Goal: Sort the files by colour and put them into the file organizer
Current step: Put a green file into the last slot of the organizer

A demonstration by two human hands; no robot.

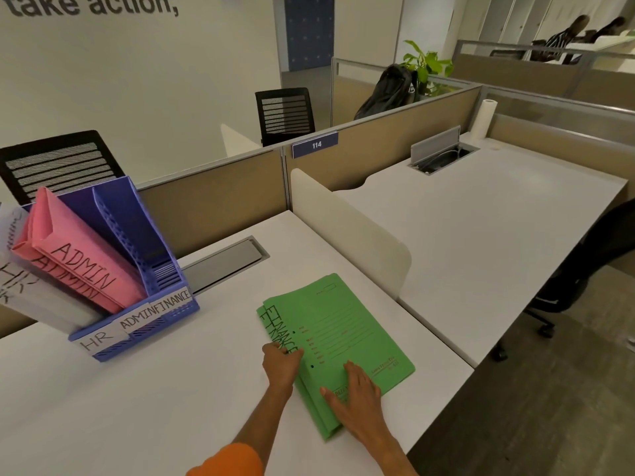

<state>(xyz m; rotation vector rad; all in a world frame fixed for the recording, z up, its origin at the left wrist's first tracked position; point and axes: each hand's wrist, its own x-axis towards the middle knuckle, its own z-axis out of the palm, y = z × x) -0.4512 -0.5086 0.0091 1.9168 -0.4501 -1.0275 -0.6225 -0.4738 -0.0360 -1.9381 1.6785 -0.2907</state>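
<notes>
A stack of green files (347, 331) marked FINANCE lies flat on the white desk (171, 389). My left hand (280, 364) pinches the stack's left edge, fingers curled around it. My right hand (357, 389) rests flat on top of the stack near its front corner. At the left stands a blue file organizer (151, 269) with slots labelled HR, ADMIN and FINANCE. Pink files (75, 259) marked ADMIN lean in the middle slot, white files (20, 283) marked HR in the left slot. The FINANCE slot holds nothing.
A closed grey cable hatch (223, 262) is set in the desk behind the files. A cream divider panel (350, 231) borders the desk on the right. Black mesh chairs (58, 163) stand beyond the tan partition. The desk's front right edge drops to the floor.
</notes>
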